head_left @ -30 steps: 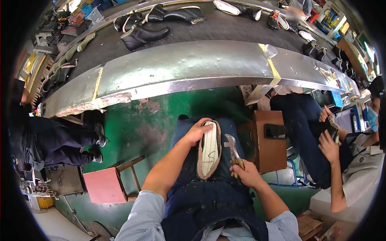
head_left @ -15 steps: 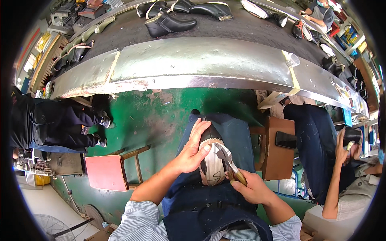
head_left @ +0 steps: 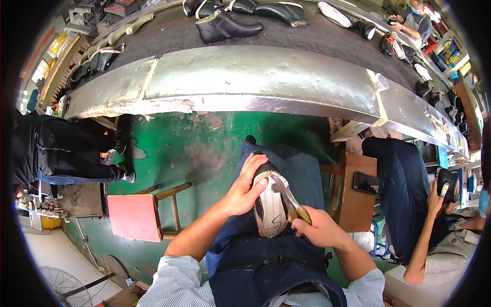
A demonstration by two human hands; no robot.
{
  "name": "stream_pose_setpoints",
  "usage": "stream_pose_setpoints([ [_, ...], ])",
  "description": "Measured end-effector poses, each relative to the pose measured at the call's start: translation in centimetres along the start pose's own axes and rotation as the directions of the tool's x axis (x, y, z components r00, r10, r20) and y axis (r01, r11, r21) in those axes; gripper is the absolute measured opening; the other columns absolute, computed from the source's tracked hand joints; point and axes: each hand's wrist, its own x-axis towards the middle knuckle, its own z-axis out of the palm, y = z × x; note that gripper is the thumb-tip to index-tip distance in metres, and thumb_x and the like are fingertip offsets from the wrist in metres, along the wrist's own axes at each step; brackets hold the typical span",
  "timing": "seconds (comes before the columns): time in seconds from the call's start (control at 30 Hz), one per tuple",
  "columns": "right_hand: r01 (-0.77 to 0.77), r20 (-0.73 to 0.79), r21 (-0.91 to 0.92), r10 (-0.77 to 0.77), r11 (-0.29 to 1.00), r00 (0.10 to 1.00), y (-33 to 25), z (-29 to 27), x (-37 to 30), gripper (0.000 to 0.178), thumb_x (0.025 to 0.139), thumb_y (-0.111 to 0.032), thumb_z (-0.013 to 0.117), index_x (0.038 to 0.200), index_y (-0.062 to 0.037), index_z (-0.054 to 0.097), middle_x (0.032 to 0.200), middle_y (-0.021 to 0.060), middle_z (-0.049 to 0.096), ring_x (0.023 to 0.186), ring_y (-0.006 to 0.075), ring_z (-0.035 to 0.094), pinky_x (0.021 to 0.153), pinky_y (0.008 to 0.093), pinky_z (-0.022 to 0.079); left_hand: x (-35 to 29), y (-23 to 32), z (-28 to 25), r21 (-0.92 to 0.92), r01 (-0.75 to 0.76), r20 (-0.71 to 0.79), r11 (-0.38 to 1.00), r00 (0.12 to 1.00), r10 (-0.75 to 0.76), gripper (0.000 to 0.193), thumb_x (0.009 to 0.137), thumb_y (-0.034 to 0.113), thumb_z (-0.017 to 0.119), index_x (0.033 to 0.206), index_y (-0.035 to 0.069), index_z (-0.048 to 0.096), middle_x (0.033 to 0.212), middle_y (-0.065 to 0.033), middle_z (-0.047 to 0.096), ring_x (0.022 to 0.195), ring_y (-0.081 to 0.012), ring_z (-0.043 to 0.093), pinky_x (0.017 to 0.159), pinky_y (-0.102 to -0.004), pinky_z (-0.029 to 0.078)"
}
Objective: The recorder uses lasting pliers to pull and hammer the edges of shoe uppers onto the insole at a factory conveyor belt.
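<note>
On my lap lies a black shoe (head_left: 270, 207), sole up, with a pale insole board marked by a dark scribble and a ruffled edge of upper round its toe. My left hand (head_left: 242, 193) grips the toe end from the left, thumb on the sole's edge and fingers over the dark upper. My right hand (head_left: 319, 229) is closed round the yellowish handle of metal pincers (head_left: 292, 199). Their head lies against the toe edge, beside my left thumb. What the jaws pinch is too small to tell.
Ahead runs a metal-edged conveyor (head_left: 215, 77) with black boots (head_left: 227, 28) and other shoes. A pink-topped stool (head_left: 134, 217) stands left; a brown stool (head_left: 356, 199) with a phone (head_left: 365, 182) stands right. A seated co-worker (head_left: 434, 225) handles a dark shoe at right; another person (head_left: 66, 148) stands left.
The pincers' head has shifted up and left onto the toe edge, and my right hand has risen slightly. My left hand keeps its hold. The person at left has shifted their legs.
</note>
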Motion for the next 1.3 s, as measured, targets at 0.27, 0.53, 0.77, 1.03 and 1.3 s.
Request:
stream_pose_setpoints([
  [0.27,0.236,-0.253,-0.368,-0.341,0.899,0.905,4.7,2.2,2.4,0.026,0.089,-0.009,0.062,0.112,0.0019,0.057,0.098,0.0206,0.063,0.089,0.042,0.061,0.077,0.0431,0.051,-0.1,-1.7,0.3,-0.127,-0.016,-0.063,0.992,0.998,0.008,0.046,0.092,0.01,0.06,0.135,0.005,0.047,0.14,-0.0155,0.046,0.141,-0.0356,0.031,0.118,-0.0455,0.018],
  [0.53,-0.188,0.185,-0.202,0.226,0.961,0.957,-0.6,-3.6,0.1,0.028,0.091,-0.013,0.06,0.113,0.0034,0.055,0.101,0.0206,0.062,0.088,0.0372,0.063,0.079,0.0403,0.051,0.4,-1.8,1.6,-0.211,0.113,-0.146,0.971,0.979,-0.146,0.042,0.09,0.004,0.061,0.132,0.003,0.053,0.14,-0.013,0.048,0.137,-0.0263,0.038,0.113,-0.0383,0.028],
  [0.77,-0.038,-0.15,-0.369,-0.02,0.929,0.988,-0.8,-1.2,2.4,0.028,0.094,-0.023,0.059,0.108,0.002,0.059,0.088,0.0176,0.064,0.082,0.0347,0.063,0.079,0.0396,0.05,0.6,-1.8,1.6,-0.268,0.236,0.01,0.934,0.97,-0.243,0.065,0.09,0.013,0.064,0.147,0.003,0.034,0.152,-0.0209,0.034,0.145,-0.0334,0.026,0.116,-0.0384,0.024],
  [1.03,0.067,-0.486,0.077,-0.021,0.995,0.874,8.3,1.3,3.1,0.049,0.083,-0.032,0.075,0.113,0.0014,0.054,0.098,0.0116,0.066,0.09,0.0198,0.065,0.082,0.0349,0.052,-4.4,-1.9,3.2,-0.236,0.52,0.178,0.821,0.854,-0.49,0.084,0.081,0.002,0.048,0.154,-0.001,0.007,0.154,-0.023,0.029,0.145,-0.028,0.028,0.118,-0.0344,0.021],
  [1.3,0.175,-0.419,0.239,-0.061,0.955,0.906,13.5,1.1,6.0,0.042,0.083,-0.016,0.067,0.115,0.0061,0.053,0.099,0.0124,0.065,0.092,0.02,0.064,0.083,0.033,0.05,-5.1,-4.3,6.6,-0.57,0.534,0.339,0.624,0.845,-0.414,0.101,0.072,-0.006,0.063,0.155,0.002,0.006,0.155,-0.012,0.027,0.143,-0.0199,0.026,0.117,-0.0331,0.021],
])
